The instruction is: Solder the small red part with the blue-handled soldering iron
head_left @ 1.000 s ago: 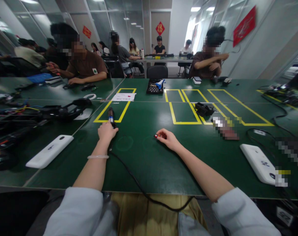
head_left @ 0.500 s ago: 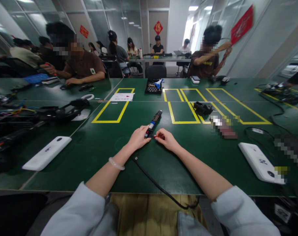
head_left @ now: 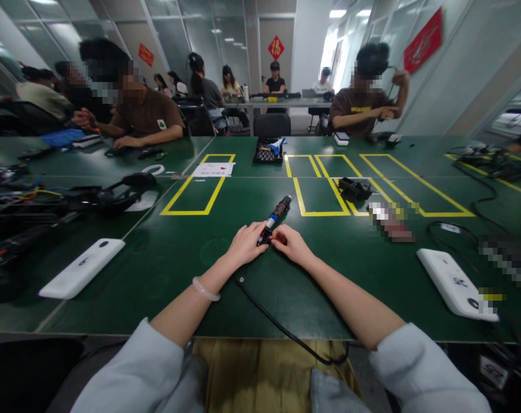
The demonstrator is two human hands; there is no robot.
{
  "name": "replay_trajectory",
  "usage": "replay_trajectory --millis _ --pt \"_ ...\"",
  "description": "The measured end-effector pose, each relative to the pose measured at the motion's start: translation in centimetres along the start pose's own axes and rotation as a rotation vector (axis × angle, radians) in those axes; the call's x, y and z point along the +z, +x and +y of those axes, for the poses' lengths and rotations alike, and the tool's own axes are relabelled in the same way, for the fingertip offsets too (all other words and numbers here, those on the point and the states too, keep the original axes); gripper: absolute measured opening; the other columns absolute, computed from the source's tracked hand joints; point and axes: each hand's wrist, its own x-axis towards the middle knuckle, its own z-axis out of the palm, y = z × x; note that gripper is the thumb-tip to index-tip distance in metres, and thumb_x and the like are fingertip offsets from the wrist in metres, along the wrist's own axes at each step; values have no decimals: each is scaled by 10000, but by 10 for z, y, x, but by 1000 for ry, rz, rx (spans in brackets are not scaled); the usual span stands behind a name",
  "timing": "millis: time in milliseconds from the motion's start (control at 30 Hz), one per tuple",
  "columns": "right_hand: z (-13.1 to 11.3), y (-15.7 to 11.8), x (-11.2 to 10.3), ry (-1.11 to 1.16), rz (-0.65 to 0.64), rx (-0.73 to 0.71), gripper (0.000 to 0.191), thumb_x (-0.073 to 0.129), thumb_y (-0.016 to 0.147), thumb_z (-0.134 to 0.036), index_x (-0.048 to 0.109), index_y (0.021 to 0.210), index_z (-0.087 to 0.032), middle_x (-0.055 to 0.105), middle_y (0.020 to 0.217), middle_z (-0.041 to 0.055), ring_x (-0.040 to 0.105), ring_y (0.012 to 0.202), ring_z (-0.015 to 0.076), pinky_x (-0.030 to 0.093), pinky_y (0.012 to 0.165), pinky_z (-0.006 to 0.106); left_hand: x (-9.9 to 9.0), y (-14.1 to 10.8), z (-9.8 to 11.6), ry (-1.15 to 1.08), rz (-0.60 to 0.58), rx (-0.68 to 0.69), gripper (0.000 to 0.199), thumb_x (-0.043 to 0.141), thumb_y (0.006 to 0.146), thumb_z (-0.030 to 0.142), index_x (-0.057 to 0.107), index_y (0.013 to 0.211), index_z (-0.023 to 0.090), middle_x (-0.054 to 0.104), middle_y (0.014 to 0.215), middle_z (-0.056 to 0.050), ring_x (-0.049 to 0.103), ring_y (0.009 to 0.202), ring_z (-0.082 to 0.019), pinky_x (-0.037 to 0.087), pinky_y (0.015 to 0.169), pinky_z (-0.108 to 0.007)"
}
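A slim black tool with a blue and silver middle (head_left: 278, 218), looking like an opened electric screwdriver, lies slantwise on the green table, its narrow tip pointing away and to the right. My left hand (head_left: 246, 242) grips its near end, thumb and fingers closed around it. Against the right side of that end, my right hand (head_left: 293, 245) pinches a small red piece (head_left: 274, 237), too small to name. Fingers partly hide the tool's near end and the small parts there. A black cable (head_left: 277, 324) runs from below my left hand over the table's front edge.
White numbered devices lie at left (head_left: 83, 268) and right (head_left: 455, 284). Farther off are a black bit case (head_left: 269, 155), a paper sheet (head_left: 212, 169) and a black part (head_left: 353, 189). Dark equipment and wires (head_left: 109, 192) crowd the left. Co-workers sit across the table.
The tool has shifted slightly right, my left hand moving with it. My right hand's fingertips now meet the tool's near end. The cable end has moved slightly right. A co-worker has lowered an arm.
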Motion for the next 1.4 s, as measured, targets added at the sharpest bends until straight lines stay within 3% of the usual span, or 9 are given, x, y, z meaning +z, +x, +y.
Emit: replay_trajectory --millis 233,500,733,933,1200,1400 --pt "-3 0 1 -35 -15 -23 78 577 879 -213 643 915 -189 563 971 52 557 799 151 456 753 283 1 -1 5 92 20 17 672 608 822 319 363 1439 213 490 1365 -134 488 1228 -294 348 1049 -429" --pt "-2 -2 -3 6 -19 -56 171 538 902 -174 692 978 -180 627 899 52 575 751 142 460 712 271 12 3 17 389 96 -79 579 488 915 404 367 1437 184 536 1186 -135 556 1015 -257 416 891 -376" --pt "-2 -2 -4 35 10 -7 148 553 877 -154 667 970 -172 599 865 33 546 699 125 451 692 263 5 1 6 422 91 -104 583 435 940 460 343 1467 228 528 1188 -130 509 1011 -259 428 799 -342" --pt "-1 -3 -7 2 -37 27 131 552 886 -167 669 942 -179 609 859 26 540 701 120 429 693 257 -17 -10 -40 434 80 -251 612 398 936 504 328 1483 239 514 1234 -141 509 1029 -283 438 802 -361" --pt "-4 -3 -7 -18 -70 37 134 553 885 -155 678 929 -172 608 846 26 545 708 121 422 687 250 -62 -40 -134 419 116 -670 671 327 908 583 364 1460 204 482 1290 -224 484 1123 -396 421 864 -482" --pt "-3 -3 -7 -14 -83 32 134 549 890 -163 678 924 -173 624 874 37 566 748 132 440 716 260 -89 -71 -179 442 192 -939 673 366 886 598 425 1385 150 447 1324 -268 440 1184 -436 372 892 -502"
